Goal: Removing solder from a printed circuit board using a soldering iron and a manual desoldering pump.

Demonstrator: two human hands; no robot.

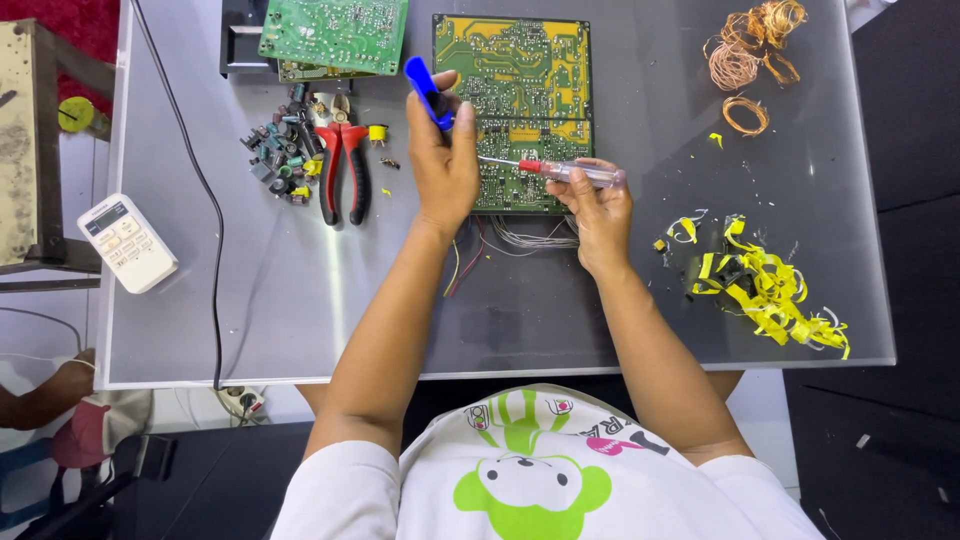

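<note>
A green and yellow circuit board (515,70) lies solder side up on the glass table (560,320). My left hand (443,165) rests on the board's left edge and grips a blue-handled tool (428,92) that points up and left. My right hand (600,205) holds a screwdriver (570,172) with a clear handle and red collar. Its thin shaft points left onto the board's lower part. Loose wires (510,238) trail from the board's near edge between my wrists.
Red-handled pliers (343,165) and a heap of small removed components (280,155) lie left of the board. A second green board (335,32) sits at the back left. Copper wire coils (748,55) are at the back right, yellow tape scraps (765,285) at the right, a white remote (127,242) at the left edge.
</note>
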